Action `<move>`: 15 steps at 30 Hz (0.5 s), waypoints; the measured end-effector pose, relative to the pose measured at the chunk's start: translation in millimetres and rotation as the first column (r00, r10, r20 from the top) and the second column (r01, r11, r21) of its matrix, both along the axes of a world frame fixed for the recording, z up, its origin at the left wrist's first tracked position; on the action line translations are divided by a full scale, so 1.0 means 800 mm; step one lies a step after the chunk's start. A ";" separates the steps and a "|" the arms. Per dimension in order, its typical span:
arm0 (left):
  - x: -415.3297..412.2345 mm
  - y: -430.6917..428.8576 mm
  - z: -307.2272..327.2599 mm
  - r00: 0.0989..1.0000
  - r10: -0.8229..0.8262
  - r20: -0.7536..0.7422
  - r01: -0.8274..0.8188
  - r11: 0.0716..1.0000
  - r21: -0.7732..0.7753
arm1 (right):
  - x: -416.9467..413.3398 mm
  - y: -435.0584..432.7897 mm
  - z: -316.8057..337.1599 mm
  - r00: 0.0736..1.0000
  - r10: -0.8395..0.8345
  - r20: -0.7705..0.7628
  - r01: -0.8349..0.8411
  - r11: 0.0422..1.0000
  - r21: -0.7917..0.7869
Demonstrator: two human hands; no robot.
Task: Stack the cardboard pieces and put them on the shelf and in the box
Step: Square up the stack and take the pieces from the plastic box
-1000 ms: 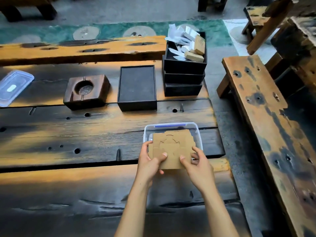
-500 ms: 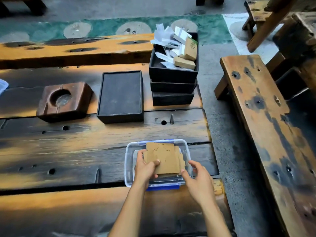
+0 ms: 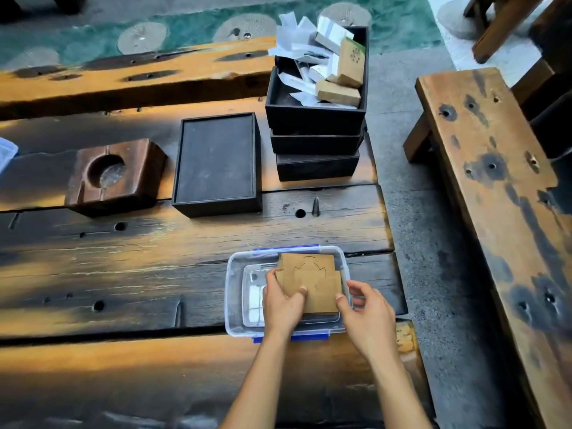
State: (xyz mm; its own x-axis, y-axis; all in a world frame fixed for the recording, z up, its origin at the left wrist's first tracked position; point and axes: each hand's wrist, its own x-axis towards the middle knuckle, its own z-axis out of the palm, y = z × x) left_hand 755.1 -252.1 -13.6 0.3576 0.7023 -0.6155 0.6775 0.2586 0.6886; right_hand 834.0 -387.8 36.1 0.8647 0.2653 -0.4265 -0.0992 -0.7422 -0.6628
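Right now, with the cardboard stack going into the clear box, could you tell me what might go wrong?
The cardboard stack is not squared; its layers sit offset, so pieces could slide apart when the left hand lets go. The clear plastic box sits near the table's right edge, so a push from the right hand might shove it toward the drop.

brown cardboard stack (image 3: 312, 283), inside clear box (image 3: 235, 292)

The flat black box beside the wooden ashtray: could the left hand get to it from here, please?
Probably yes: the flat black box lies uncovered, with bare table before it. But the left hand first has to release the cardboard stack.
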 end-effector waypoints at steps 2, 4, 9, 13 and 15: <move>0.000 -0.001 0.000 0.983 -0.087 -0.163 0.100 0.992 0.073 | 0.002 0.000 0.000 1.000 0.004 0.003 -0.004 1.000 -0.004; 0.001 -0.002 0.002 0.952 -0.124 -0.279 0.164 0.979 0.125 | 0.003 0.002 0.000 1.000 0.029 0.012 -0.029 0.999 -0.025; 0.002 0.006 -0.001 0.961 -0.172 -0.217 0.183 0.983 0.033 | 0.007 0.012 -0.001 0.992 0.123 0.020 -0.121 0.989 -0.091; 0.003 0.007 0.000 0.981 -0.049 -0.190 0.057 0.998 0.037 | 0.016 0.013 -0.004 0.992 0.122 0.036 -0.118 0.988 -0.105; 0.005 0.007 0.003 0.984 -0.033 -0.177 0.041 0.998 0.044 | 0.018 0.011 -0.007 0.990 0.136 0.050 -0.129 0.985 -0.110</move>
State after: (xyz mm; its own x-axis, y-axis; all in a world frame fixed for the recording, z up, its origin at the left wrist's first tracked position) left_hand 758.8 -246.6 -11.5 0.2728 0.7204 -0.6377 0.7976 0.2013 0.5686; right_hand 848.7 -378.7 30.8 0.8488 0.3348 -0.4092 0.0406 -0.8129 -0.5810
